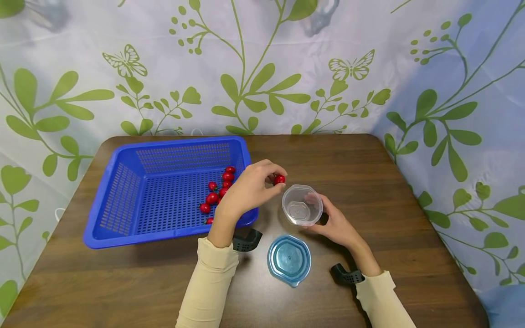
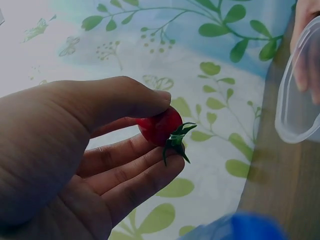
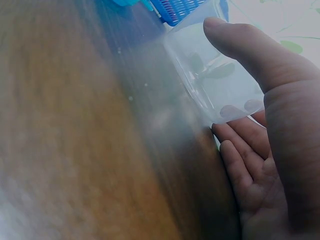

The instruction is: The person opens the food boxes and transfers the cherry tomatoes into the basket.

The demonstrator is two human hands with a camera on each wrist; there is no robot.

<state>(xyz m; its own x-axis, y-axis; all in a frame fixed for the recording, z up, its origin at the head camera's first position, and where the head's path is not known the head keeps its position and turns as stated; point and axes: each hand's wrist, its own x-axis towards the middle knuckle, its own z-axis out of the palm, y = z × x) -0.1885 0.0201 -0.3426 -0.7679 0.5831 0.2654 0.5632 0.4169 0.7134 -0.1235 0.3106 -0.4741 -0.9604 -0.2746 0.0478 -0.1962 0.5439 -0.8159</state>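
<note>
Between thumb and fingers my left hand point(image 1: 255, 186) pinches a red cherry tomato point(image 2: 159, 127) with a green leafy top. It is just left of a clear plastic container point(image 1: 302, 205), near the rim. My right hand point(image 1: 338, 224) grips that container from the right, thumb on the near side and fingers behind the wall. In the head view the container's inside shows no tomatoes. The right wrist view shows the thumb point(image 3: 240, 42) against the container's wall. Several more cherry tomatoes point(image 1: 212, 198) lie at the right end of a blue basket point(image 1: 164, 234), partly hidden by my left forearm.
A round blue translucent lid point(image 1: 289, 258) lies on the brown wooden table point(image 1: 320, 296), between my forearms and nearer than the container. Black wrist mounts point(image 1: 248, 240) sit at both wrists. A leaf-patterned cloth point(image 1: 262, 68) hangs behind the table.
</note>
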